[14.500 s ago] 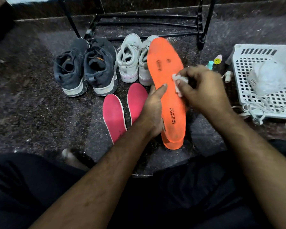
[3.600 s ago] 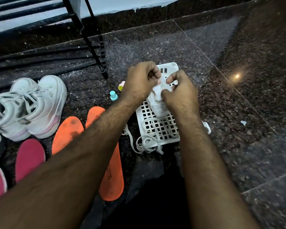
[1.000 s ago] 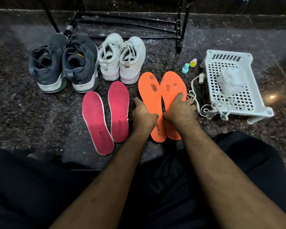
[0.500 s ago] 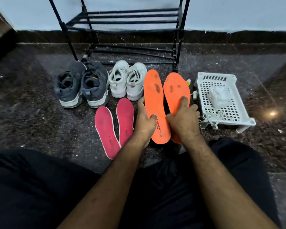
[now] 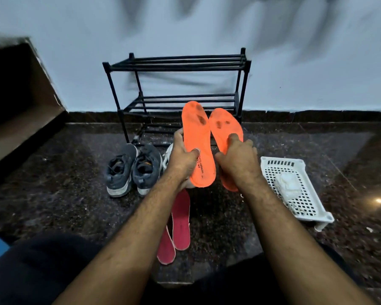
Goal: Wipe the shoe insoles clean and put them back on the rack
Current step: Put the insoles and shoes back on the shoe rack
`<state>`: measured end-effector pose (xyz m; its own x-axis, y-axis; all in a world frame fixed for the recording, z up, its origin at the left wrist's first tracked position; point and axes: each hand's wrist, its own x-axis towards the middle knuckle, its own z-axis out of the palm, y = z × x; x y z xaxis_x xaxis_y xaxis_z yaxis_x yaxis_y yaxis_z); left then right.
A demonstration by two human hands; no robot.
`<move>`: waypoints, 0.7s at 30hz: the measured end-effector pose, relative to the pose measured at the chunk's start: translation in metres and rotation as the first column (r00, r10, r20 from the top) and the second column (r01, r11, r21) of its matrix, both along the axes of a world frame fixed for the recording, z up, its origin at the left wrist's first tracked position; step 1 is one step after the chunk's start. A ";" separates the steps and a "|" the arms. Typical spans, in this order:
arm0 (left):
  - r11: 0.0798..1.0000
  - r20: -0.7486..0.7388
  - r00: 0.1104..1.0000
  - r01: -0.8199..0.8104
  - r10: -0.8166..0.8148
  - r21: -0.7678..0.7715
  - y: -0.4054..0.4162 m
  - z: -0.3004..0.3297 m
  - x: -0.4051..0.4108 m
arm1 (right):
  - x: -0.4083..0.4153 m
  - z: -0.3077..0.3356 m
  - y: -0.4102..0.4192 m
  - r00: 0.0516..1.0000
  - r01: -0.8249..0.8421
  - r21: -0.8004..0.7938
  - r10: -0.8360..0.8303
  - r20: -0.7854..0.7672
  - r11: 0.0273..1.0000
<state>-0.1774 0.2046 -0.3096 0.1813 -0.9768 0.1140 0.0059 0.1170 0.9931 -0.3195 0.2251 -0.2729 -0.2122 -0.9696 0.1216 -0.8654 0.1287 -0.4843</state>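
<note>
Two orange insoles are held upright in front of the rack (image 5: 176, 84): the left insole (image 5: 196, 137) is clasped by the left hand (image 5: 183, 159), the right insole (image 5: 226, 133) by the right hand (image 5: 240, 161). Slipping between the rack's bars is risked, being thin; dark toe smudges may remain.

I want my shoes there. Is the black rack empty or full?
Empty. The rack has bare shelves; the grey shoes sit on the floor.

My left grip (image 5: 182, 159) holds one orange insole (image 5: 197, 137); my right grip (image 5: 238, 160) holds the other orange insole (image 5: 223, 128). Both are raised before the black rack (image 5: 176, 84). Pink insoles (image 5: 178, 225) lie on the floor (image 5: 53, 183).
</note>
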 end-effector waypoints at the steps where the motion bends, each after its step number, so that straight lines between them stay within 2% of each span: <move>1: 1.000 0.010 1.000 -0.013 0.013 -0.006 -0.008 0.006 0.002 | 0.001 0.004 -0.007 1.000 -0.003 -0.010 0.003 -0.006 1.000; 4: 0.998 0.015 0.998 -0.055 0.055 0.002 -0.033 0.022 0.005 | 0.003 0.015 -0.036 0.998 -0.016 -0.040 0.014 -0.055 0.999; 11: 0.987 -0.146 0.984 -0.079 0.099 0.140 -0.108 0.033 0.011 | 0.013 0.022 -0.120 0.996 -0.051 -0.007 0.051 -0.078 0.999; 15: 0.983 -0.115 0.988 -0.080 0.100 0.163 -0.177 0.032 0.012 | 0.015 0.020 -0.185 0.995 -0.014 -0.033 0.011 -0.096 0.999; 21: 0.974 -0.023 0.993 -0.109 0.116 0.198 -0.270 0.033 0.012 | 0.029 0.017 -0.269 0.976 -0.022 -0.062 0.008 -0.218 0.998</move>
<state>-0.1652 -0.0651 -0.2770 0.2922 -0.9525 -0.0857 0.0385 -0.0779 0.9962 -0.2908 -0.0440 -0.2563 -0.1597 -0.9612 0.2249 -0.9524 0.0901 -0.2911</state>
